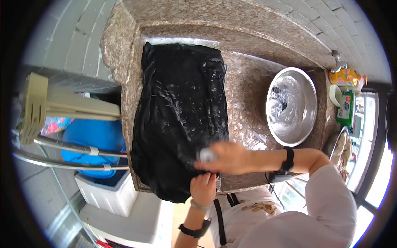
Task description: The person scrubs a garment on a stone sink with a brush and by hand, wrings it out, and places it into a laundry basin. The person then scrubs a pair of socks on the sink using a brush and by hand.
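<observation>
A wet black cloth, soapy in streaks, lies spread over the stone slab; its lower edge hangs past the slab's near side. My right hand is closed around a pale, motion-blurred object that looks like a scrub brush, held against the lower right part of the cloth. Just below it, my left hand grips the cloth near its bottom edge, fingers curled over the fabric. The cloth's exact kind does not show, and my right fingers partly hide the brush.
To the right, a steel basin holds foamy water on the wet stone counter. A tap and a green packet are at far right. Metal rails, a blue tub and a white box stand left.
</observation>
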Motion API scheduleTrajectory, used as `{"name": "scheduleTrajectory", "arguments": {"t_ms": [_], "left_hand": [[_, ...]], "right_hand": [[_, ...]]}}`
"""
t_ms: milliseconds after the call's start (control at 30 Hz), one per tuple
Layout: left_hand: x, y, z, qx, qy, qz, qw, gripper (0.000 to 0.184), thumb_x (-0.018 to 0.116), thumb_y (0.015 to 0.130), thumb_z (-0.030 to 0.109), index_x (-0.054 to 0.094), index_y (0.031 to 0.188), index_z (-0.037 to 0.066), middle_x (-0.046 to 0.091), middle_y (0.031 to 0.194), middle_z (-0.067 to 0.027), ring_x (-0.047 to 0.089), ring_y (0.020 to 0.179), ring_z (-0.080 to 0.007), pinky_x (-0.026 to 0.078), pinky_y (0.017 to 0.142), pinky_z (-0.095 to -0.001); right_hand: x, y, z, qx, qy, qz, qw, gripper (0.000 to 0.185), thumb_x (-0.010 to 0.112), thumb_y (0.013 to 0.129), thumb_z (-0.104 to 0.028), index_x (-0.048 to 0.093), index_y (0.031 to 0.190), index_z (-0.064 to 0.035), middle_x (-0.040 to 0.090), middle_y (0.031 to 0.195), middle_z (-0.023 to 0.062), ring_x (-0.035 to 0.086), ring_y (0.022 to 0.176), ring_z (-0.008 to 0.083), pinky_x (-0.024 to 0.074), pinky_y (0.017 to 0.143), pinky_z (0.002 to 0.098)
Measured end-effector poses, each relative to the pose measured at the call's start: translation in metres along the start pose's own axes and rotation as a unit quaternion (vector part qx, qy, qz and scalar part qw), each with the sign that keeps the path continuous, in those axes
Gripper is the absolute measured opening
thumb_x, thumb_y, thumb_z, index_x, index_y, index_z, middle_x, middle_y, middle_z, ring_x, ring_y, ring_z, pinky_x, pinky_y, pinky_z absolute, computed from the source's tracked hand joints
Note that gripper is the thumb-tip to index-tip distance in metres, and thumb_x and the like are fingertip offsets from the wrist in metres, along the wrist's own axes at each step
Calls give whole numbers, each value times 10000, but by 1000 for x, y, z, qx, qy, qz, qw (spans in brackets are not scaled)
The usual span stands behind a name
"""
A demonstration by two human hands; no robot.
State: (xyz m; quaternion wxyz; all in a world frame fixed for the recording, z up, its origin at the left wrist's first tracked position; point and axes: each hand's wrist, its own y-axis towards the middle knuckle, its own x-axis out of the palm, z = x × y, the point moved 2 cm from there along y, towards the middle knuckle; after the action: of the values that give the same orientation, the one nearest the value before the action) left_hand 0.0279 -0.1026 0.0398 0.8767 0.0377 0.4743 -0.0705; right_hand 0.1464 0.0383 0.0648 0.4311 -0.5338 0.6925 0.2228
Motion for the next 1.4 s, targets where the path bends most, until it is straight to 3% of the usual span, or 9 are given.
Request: {"name": "scheduleTrajectory", "arguments": {"t_ms": [133,300,600,800,1033,1100,1233,1300,1400], "left_hand": [[10,-11,-5,-2,-29,64,998,198,698,703,187,701,870,82,473,668,5,465,559,-175,325,554,-341],[9,-9,-8,16,-37,85,996,164,666,717,152,706,867,98,420,638,23,431,511,-133,302,508,-310],[9,-12,-7,49,-92,118,987,153,689,704,166,689,827,75,431,602,13,448,491,-148,318,493,-320],[7,-10,-6,31,-61,107,992,150,679,709,167,712,832,87,411,574,17,432,475,-149,306,494,-323],[9,-9,-7,30,-69,127,989,160,690,668,156,712,814,95,429,577,21,446,484,-146,307,497,-314],[11,-11,-6,22,-69,119,990,163,681,667,156,713,816,100,421,570,23,443,482,-139,307,496,-311],[10,-10,-6,23,-63,112,991,178,665,679,157,712,839,96,427,572,28,447,485,-139,317,504,-307],[9,-9,-5,15,-73,103,992,199,672,676,155,710,860,91,435,574,27,457,490,-146,325,506,-315],[2,-1,-4,-6,-83,98,992,164,682,698,172,707,846,107,490,598,6,491,515,-160,338,507,-318]], "right_hand": [[-15,75,82,221,37,-73,972,485,465,884,-513,503,1154,-113,511,999,179,585,904,340,495,790,420],[-47,177,237,269,-216,165,924,409,370,952,-417,352,1359,-383,521,1088,200,592,910,308,526,691,412],[-24,125,65,133,77,-106,982,522,365,895,-602,559,1121,-173,539,904,194,592,806,327,511,674,426],[-50,224,197,169,-198,155,953,376,388,968,-347,381,1343,-333,529,1034,218,616,850,329,537,587,385],[-25,131,8,97,188,-215,953,576,431,850,-617,652,805,-87,649,788,188,650,789,326,521,645,440],[-28,193,84,96,-6,22,995,472,438,874,-567,554,1096,-168,560,980,198,615,850,377,518,658,456],[-62,270,223,187,-200,50,961,436,376,954,-413,332,1384,-360,478,1287,218,546,1099,366,508,841,457],[-76,267,258,118,89,16,989,520,382,952,-450,281,1434,-283,386,1420,139,424,1249,353,301,1056,447],[-120,189,233,291,325,-3,900,883,464,913,-526,-92,1461,-113,669,935,177,656,860,246,489,827,346]]}}
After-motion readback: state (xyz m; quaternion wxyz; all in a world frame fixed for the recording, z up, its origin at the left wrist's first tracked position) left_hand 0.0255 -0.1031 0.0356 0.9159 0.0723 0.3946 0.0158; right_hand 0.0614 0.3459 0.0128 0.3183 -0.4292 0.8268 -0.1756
